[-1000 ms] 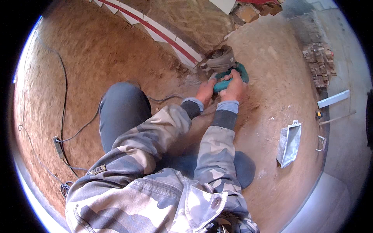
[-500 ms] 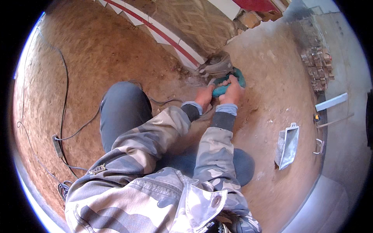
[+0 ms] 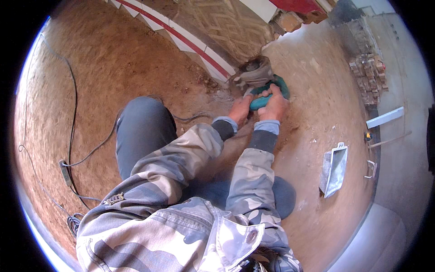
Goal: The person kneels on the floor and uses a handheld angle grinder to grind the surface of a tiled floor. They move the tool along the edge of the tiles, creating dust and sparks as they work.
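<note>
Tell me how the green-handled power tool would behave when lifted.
The power tool is probably heavy for its size: its grey head looks bulky, and both left hand and right hand grip it. It may tip head-first, since that head sits beyond the green looped handle. The handle seems rigid: its loop shows no sag.

A brown, dusty earthen floor (image 3: 104, 59) borders a smooth grey concrete surface (image 3: 401, 149) at right, with roughly stacked brownish bricks (image 3: 368, 77) near their boundary; bluish-white light (image 3: 31, 226) rims the left.
</note>
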A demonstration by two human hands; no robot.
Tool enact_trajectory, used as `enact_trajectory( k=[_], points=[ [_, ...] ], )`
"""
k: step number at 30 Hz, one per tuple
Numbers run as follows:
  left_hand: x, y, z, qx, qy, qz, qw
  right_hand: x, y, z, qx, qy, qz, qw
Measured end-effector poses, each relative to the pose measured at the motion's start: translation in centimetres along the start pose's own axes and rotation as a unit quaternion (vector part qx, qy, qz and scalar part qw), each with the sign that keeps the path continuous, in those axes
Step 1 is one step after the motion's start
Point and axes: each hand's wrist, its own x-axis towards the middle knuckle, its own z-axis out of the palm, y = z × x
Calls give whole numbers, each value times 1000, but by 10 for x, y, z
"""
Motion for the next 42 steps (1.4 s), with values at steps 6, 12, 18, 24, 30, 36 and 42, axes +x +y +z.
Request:
enact_trajectory(
  k=[6, 12, 18, 24, 30, 36, 42],
  points=[
    [11, -7, 0, 50, 27, -21, 998, 7, 1, -5, 2, 3, 3, 1000],
    [10, -7, 1, 19, 13, -32, 999, 2, -1, -3, 10, 25, 2, 1000],
    [1, 1, 28, -35, -25, -68, 997, 18, -15, -17, 1, 48, -29, 998],
    [17, 35, 63, -30, -117, -109, 987, 50, -67, -6, 11, 22, -11, 1000],
    [60, 22, 83, -171, -72, -17, 983, 96, -64, 7, 107, -32, -14, 994],
    [79, 17, 85, -146, -51, -9, 988, 115, -62, 14, 78, -45, 11, 996],
    [93, 16, 86, -214, -61, 3, 975, 123, -60, 27, 13, -56, -11, 998]
  ],
)
